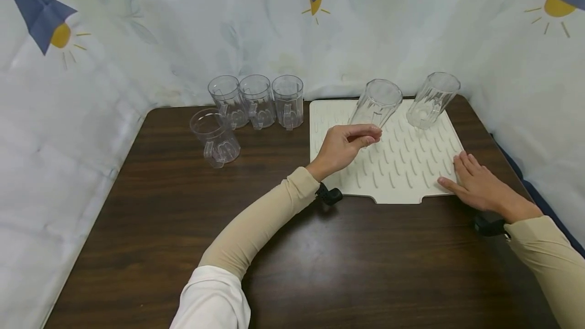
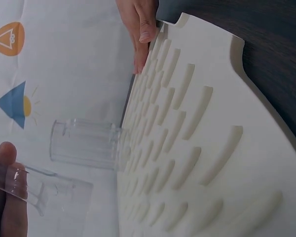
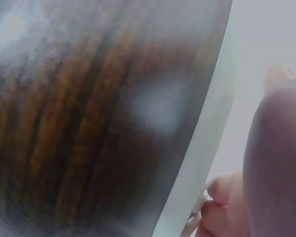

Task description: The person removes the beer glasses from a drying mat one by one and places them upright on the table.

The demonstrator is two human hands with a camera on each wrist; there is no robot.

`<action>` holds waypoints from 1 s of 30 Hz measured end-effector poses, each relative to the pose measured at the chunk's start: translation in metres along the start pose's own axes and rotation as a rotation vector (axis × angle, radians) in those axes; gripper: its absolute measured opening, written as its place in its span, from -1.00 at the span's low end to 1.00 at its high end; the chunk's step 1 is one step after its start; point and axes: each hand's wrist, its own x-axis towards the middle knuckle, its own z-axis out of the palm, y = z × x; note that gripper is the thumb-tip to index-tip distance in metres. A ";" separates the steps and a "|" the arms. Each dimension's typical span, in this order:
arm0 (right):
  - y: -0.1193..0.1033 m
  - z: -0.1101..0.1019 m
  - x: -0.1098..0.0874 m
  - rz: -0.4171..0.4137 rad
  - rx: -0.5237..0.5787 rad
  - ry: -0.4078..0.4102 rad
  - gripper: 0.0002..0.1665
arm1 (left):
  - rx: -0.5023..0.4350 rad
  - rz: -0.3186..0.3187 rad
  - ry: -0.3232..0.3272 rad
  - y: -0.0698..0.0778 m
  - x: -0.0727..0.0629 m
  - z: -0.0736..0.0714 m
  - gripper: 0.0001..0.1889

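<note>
My left hand (image 1: 342, 147) pinches the handle side of a clear plastic mug (image 1: 377, 100) over the left part of a cream ridged drying mat (image 1: 393, 179). In the left wrist view that mug's base (image 2: 76, 210) looks a little off the mat. The handle itself is mostly hidden behind my fingers. Flat on the mat's right front edge lies my right hand (image 1: 484, 189), fingers straight and holding nothing. A second clear mug (image 1: 431, 101) stands upright near the mat's back right. The right wrist view is blurred.
Left of the mat, several clear mugs stand on the dark wooden table (image 1: 274, 248): a back row including one mug (image 1: 288, 100), and a separate mug (image 1: 217, 138) in front. A patterned white curtain (image 1: 192, 29) hangs around the table's back and sides.
</note>
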 end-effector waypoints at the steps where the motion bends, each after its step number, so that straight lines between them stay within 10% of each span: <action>1: 0.000 0.000 0.000 0.002 0.005 -0.004 0.20 | -0.004 0.004 -0.002 0.000 0.000 0.000 -0.74; 13: 0.001 -0.013 -0.008 -0.033 0.065 0.112 0.05 | 0.059 0.060 0.001 0.004 -0.004 -0.006 -0.75; 30: -0.020 -0.046 -0.023 -0.164 0.346 0.627 -0.27 | 0.361 0.251 0.025 0.010 -0.013 -0.018 -0.82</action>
